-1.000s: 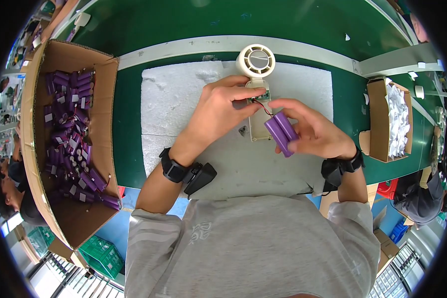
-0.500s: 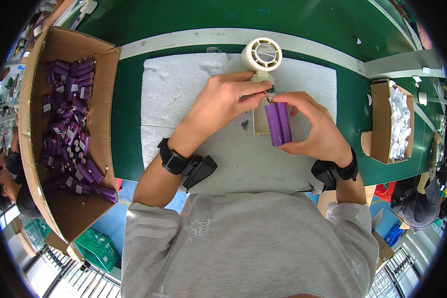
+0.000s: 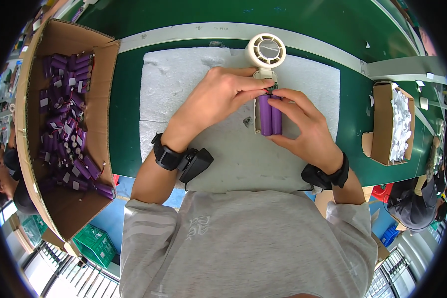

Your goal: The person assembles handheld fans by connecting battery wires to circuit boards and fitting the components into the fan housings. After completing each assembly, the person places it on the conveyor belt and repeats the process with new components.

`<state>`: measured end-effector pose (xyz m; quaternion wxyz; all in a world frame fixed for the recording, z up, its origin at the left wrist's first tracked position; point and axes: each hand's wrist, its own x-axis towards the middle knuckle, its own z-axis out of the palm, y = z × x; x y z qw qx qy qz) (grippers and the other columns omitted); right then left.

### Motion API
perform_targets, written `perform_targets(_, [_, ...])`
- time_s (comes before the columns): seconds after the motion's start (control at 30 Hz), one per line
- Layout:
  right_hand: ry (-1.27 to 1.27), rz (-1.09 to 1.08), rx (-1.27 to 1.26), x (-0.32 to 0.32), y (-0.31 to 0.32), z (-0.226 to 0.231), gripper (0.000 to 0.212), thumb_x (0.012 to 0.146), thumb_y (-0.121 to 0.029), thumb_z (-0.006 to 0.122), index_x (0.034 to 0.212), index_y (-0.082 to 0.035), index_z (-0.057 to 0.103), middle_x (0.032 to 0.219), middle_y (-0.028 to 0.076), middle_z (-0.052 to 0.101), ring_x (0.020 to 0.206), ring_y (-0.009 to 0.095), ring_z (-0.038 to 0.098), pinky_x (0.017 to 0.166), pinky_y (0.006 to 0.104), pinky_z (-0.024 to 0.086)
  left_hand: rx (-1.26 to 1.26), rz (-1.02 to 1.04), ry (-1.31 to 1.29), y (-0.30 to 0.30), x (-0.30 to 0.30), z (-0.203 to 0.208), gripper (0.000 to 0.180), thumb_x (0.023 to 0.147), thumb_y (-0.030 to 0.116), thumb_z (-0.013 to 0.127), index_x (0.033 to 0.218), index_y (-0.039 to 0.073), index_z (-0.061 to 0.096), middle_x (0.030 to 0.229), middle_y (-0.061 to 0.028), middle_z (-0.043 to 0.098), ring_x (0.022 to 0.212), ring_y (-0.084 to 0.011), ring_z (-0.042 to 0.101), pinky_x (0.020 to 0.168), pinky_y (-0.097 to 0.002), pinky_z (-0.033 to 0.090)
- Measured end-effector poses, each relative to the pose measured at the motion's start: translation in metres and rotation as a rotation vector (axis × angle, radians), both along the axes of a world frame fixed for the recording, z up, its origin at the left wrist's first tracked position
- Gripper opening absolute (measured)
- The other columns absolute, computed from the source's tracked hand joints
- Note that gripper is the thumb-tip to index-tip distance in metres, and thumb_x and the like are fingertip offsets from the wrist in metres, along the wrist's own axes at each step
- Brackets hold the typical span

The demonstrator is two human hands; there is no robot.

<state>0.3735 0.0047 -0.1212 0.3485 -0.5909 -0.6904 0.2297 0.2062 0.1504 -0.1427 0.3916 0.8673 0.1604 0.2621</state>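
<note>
A cream handheld fan [image 3: 266,50] lies with its round head pointing away from me and its handle shell [image 3: 257,119] uncovered. My left hand [image 3: 223,89] is closed at the fan's neck, thumb and index finger pressed together over a small green circuit board [image 3: 272,87] and thin wires. What exactly lies between those fingertips is partly hidden. My right hand [image 3: 310,126] grips a purple battery pack [image 3: 270,116] of two side-by-side cells, thumb at its near end and fingers at its far end. The pack lies over the handle shell, covering most of it.
A white foam sheet [image 3: 169,94] lies under the work on a green table [image 3: 126,124]. Left stands a cardboard box [image 3: 97,129] of purple battery packs; right, a smaller box [image 3: 381,124] of white pieces. A green crate [image 3: 95,247] is below at left. People sit at both sides.
My right hand has moved the battery pack left and away from me, from beside the handle to over its shell. My left hand stays at the fan's neck.
</note>
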Motion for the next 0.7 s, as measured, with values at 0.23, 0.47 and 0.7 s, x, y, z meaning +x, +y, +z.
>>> perform_targets(0.23, [-0.103,0.007,0.074,0.001,-0.002,-0.005,0.048,0.058,-0.005,0.086,0.102,-0.003,0.065,0.13,0.015,0.059,0.105,0.031,0.063,0.086,0.0379,0.056,-0.007,-0.03,-0.047,0.001,0.0,0.001,0.025,0.083,0.01,0.069,0.108,0.009,0.071,0.1,-0.0174,0.068,0.089,-0.0357,0.067,0.075,-0.0386,0.056])
perform_targets(0.47, [-0.219,-0.04,0.081,-0.006,-0.003,-0.012,0.047,0.057,-0.009,0.087,0.099,-0.004,0.065,0.13,0.016,0.059,0.104,0.032,0.064,0.085,0.0359,0.055,0.035,-0.051,-0.029,0.004,-0.002,0.002,0.028,0.083,0.005,0.068,0.11,0.01,0.071,0.107,-0.0158,0.069,0.093,-0.0311,0.069,0.078,-0.0342,0.057])
perform_targets(0.7, [-0.126,-0.133,0.031,-0.012,0.0,-0.013,0.057,0.057,-0.006,0.087,0.108,-0.007,0.061,0.129,0.013,0.056,0.105,0.03,0.061,0.087,0.0364,0.054,-0.122,-0.059,-0.019,0.004,-0.002,0.003,0.038,0.071,0.012,0.08,0.108,0.011,0.072,0.098,-0.0152,0.07,0.079,-0.0318,0.067,0.072,-0.0343,0.055])
